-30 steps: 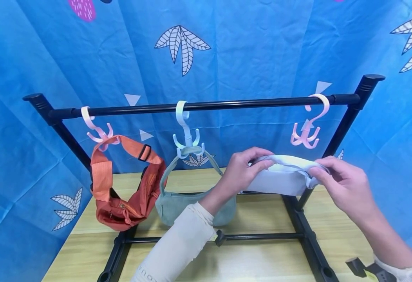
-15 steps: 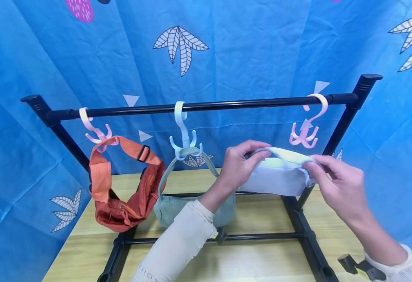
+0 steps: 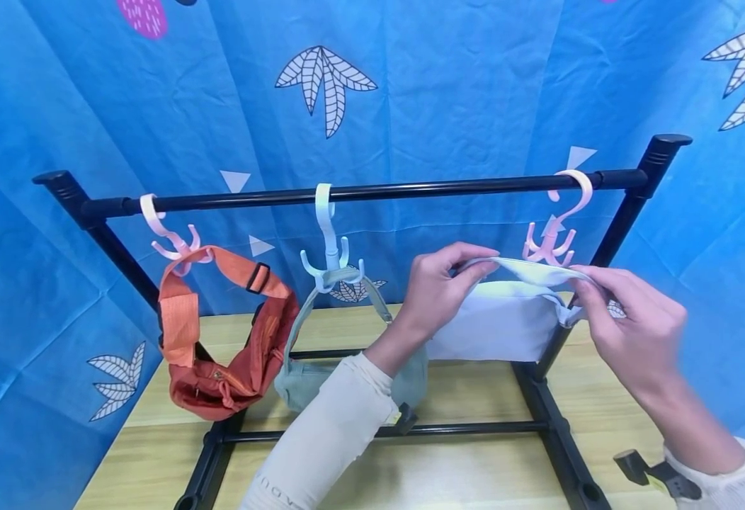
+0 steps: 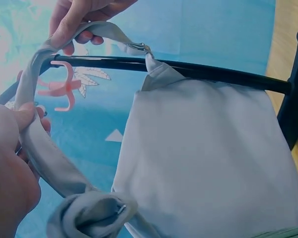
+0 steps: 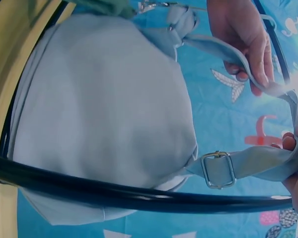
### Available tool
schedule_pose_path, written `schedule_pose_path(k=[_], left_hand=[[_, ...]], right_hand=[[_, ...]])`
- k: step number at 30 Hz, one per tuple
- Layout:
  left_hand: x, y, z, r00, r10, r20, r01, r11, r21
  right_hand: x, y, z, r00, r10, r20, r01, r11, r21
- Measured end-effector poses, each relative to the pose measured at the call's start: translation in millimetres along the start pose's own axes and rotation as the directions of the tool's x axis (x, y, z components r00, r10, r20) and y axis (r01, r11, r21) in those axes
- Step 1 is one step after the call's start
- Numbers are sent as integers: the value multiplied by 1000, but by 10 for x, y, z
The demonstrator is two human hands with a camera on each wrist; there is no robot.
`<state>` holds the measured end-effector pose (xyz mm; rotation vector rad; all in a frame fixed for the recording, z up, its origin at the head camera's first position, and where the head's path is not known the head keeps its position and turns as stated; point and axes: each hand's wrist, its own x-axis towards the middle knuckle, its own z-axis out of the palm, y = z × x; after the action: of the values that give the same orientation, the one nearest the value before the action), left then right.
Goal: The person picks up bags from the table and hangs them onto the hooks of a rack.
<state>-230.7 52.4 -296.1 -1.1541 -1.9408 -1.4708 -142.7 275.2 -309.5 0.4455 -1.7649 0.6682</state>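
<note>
A pale grey handbag (image 3: 496,327) hangs by its strap (image 3: 532,269) from both hands, low in front of the right pink hook hanger (image 3: 547,248). My left hand (image 3: 439,287) pinches one side of the strap between thumb and fingers. The other side is pinched by my right hand (image 3: 637,312), so the strap stretches between them just below the hanger's prongs. In the left wrist view the bag body (image 4: 208,158) hangs flat, and part of the strap is bunched in a knot (image 4: 92,213). A metal buckle (image 5: 218,169) sits on the strap near my right hand.
The hangers are on a black rack rail (image 3: 411,190). An orange-red waist bag (image 3: 226,368) hangs from the left pink hanger (image 3: 178,244), and a green handbag (image 3: 309,382) from the light blue hanger (image 3: 331,262). Wooden tabletop (image 3: 449,474) lies beneath; a blue curtain (image 3: 449,85) stands behind.
Both hands have lifted the strap slightly, bringing it nearer the right pink hanger. My right hand went left, then back right. The light blue hanger has turned a little.
</note>
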Motion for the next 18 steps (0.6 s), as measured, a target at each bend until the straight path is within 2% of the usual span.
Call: schedule_pose_path(k=[12,18], left_hand=[[147,65,22,1000,3,3,-3,1000,19],[204,65,18,1000,14,3,-14,1000,22]], right_hand=[[124,-1,-30,997,37,-71,-43,996,-81],[180,10,-46,996,55,-71,-62,993,-103]])
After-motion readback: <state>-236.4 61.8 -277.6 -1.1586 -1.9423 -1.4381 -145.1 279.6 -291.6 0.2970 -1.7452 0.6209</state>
